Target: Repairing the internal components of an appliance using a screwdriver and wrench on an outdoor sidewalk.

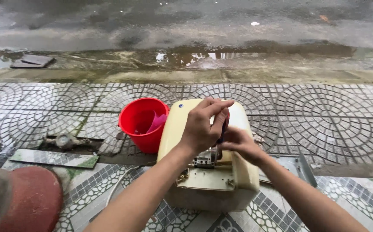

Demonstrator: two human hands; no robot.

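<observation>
Your left hand (201,124) is curled around the red-and-dark handle of a screwdriver (223,129), gripping it upright over the cream plastic appliance housing (173,129), and your right hand (240,144) sits just beside it with fingers pinched in at the tool's lower end, where a small grey terminal block (204,160) shows inside the opened end of the case. The housing lies flat on the patterned tile floor (324,116), its open end toward you and its rounded far end pointing at the wet road. On its left edge it nearly touches a red bucket (141,122) holding a pink scoop (157,122), so there is little room that side. On the right a grey flat panel (296,167) lies close against it. A white cable (120,184) runs out from under the near left corner. Farther left, a metal water meter (66,140) sits in a floor recess, well apart, and a red rounded stool (31,197) fills the near left corner.
</observation>
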